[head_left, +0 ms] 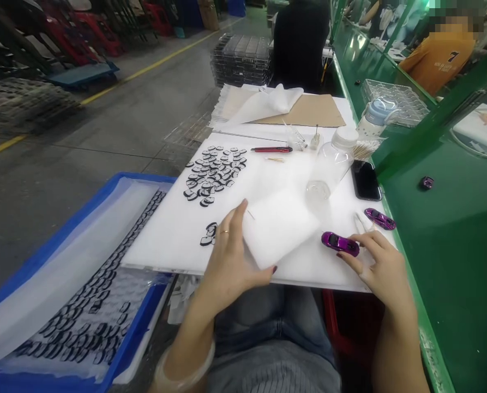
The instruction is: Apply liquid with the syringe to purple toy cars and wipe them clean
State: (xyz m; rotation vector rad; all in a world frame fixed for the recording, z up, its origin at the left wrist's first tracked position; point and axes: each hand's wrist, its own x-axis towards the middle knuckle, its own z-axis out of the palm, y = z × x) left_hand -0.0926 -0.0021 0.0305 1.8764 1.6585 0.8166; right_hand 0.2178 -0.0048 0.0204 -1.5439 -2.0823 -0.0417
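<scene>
The left hand (235, 254), fingers apart, lies against the edge of a white foam pad (278, 229); the right hand (384, 262), fingers also apart, sits just beside a purple toy car (340, 243). A careless nudge could knock the car off the white board (308, 275).
</scene>
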